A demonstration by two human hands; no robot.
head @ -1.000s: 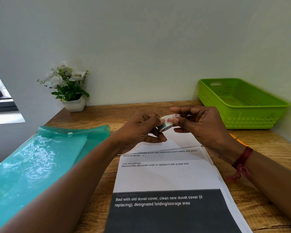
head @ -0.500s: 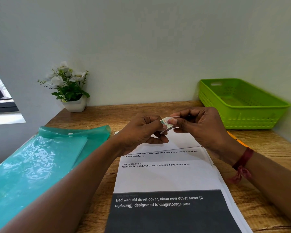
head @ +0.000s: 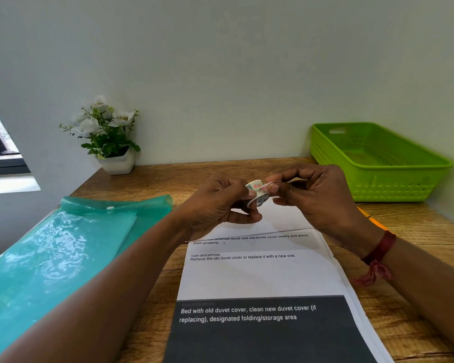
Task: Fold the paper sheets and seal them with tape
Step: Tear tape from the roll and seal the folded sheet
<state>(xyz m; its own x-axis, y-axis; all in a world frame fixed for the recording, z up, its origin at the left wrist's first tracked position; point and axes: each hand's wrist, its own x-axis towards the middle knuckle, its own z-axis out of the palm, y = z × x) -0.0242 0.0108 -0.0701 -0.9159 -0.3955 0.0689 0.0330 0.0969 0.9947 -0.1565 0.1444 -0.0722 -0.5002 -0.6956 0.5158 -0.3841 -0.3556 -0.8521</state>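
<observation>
Above the folded sheets on the worktop, left hand pinched the light tape roll while right hand nipped its thin, clingy free end, best gripped there.

Top paper sheet, white part: "...removed duvet and old duvet cover neatly and place them properly." Under it, "TASK DESCRIPTION", "Remove the old duvet cover or replace it with a new one." Dark band: "Bed with old duvet cover, clean new duvet cover (if replacing), designated folding/storage area". Faint heading above unreadable.
</observation>
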